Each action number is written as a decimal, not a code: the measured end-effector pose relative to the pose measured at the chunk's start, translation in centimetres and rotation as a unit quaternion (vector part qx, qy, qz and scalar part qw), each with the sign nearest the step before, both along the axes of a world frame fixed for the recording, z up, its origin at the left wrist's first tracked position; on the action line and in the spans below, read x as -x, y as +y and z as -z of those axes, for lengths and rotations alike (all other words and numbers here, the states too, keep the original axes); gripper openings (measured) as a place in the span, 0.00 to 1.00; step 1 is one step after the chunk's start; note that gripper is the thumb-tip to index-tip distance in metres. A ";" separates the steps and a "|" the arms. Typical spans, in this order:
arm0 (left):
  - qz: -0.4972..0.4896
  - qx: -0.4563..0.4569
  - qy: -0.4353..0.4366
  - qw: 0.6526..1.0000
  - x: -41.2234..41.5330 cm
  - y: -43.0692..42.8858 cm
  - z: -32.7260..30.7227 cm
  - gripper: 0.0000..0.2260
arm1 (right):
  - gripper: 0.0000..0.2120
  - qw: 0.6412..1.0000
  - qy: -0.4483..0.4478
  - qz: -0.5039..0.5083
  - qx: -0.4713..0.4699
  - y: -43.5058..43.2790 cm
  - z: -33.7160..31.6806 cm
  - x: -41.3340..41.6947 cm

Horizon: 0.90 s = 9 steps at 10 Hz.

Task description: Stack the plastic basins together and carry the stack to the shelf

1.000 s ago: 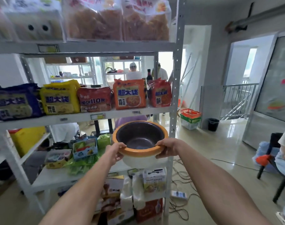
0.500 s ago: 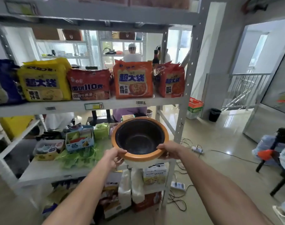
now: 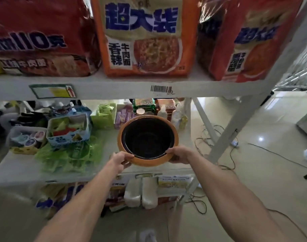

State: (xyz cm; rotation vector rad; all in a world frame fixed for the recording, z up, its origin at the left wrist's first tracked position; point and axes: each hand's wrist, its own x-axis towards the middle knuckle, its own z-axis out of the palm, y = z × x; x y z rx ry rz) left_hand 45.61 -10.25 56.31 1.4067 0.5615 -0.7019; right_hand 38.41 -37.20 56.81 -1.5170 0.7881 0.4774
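Observation:
The stack of plastic basins (image 3: 147, 137) shows a dark inner basin nested in an orange one. It is over the right part of the white middle shelf board (image 3: 18, 168), under the upper board. My left hand (image 3: 121, 158) grips the orange rim at its near left. My right hand (image 3: 179, 154) grips the near right rim. Whether the stack rests on the board or hangs just above it, I cannot tell.
Large noodle packs (image 3: 144, 37) fill the upper board (image 3: 114, 89). Behind the stack stand small packets and bottles (image 3: 149, 105); to its left lie green bags (image 3: 70, 154) and a blue box (image 3: 69, 130). A white slanted shelf post (image 3: 236, 128) stands at right, cables (image 3: 219, 137) on the floor.
I have moved in close to the shelf and lowered my view. The stack has gone forward and down into the middle shelf opening, both hands still on its rim.

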 end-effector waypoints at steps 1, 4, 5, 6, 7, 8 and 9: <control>-0.004 -0.008 0.013 1.000 -1.3 -0.6 2.5 0.36 | 0.12 1.000 0.014 -0.011 0.004 -0.3 2.7 -1.4; 0.095 -0.139 -0.030 0.985 0.7 1.0 -0.9 0.25 | 0.17 0.980 0.050 -0.089 0.173 1.2 0.2 0.3; 0.216 -0.300 -0.141 0.918 3.5 2.6 -7.3 0.41 | 0.19 0.943 0.026 -0.147 0.297 2.5 -5.6 2.0; 0.292 -0.386 -0.230 0.844 8.5 4.4 -13.2 0.41 | 0.17 0.905 -0.023 -0.177 0.385 4.4 -10.8 5.5; 0.362 -0.431 -0.273 0.780 15.0 7.0 -18.2 0.38 | 0.19 0.864 -0.021 -0.232 0.447 5.3 -12.5 9.6; 0.369 -0.428 -0.323 0.759 20.3 9.2 -22.8 0.34 | 0.22 0.840 -0.013 -0.266 0.472 7.2 -15.9 15.2; 0.345 -0.402 -0.359 0.769 24.7 10.6 -26.6 0.31 | 0.24 0.825 -0.020 -0.258 0.502 9.0 -20.0 20.2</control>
